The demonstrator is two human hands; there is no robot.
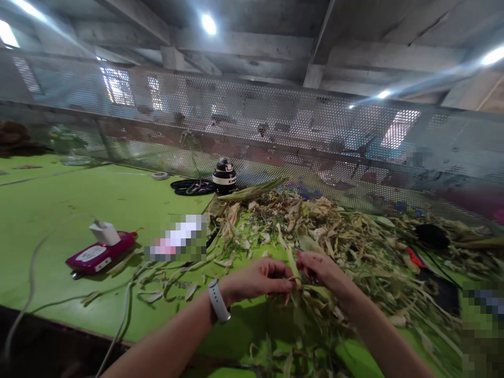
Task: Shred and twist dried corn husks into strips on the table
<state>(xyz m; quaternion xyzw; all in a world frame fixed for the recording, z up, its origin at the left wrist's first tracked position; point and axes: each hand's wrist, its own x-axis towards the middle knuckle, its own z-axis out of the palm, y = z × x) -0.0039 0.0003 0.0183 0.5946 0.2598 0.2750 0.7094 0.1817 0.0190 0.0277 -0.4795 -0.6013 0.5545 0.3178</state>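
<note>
My left hand [258, 278] and my right hand [321, 270] meet over a green table [79, 205], fingers pinched together on a thin dry leaf strip [293, 265] that stands up between them. A white band [218, 300] circles my left wrist. Just beyond and under the hands lies a wide heap of dried leaves and husk strips [334, 231]. More strips hang below my hands toward the table's near edge.
A magenta device with a white charger [100, 249] and cable lies at left. A black-and-white round container [224, 176] and a dark coiled band [192, 187] sit further back. A perforated metal screen [275, 126] borders the table's far side. Black items lie at right.
</note>
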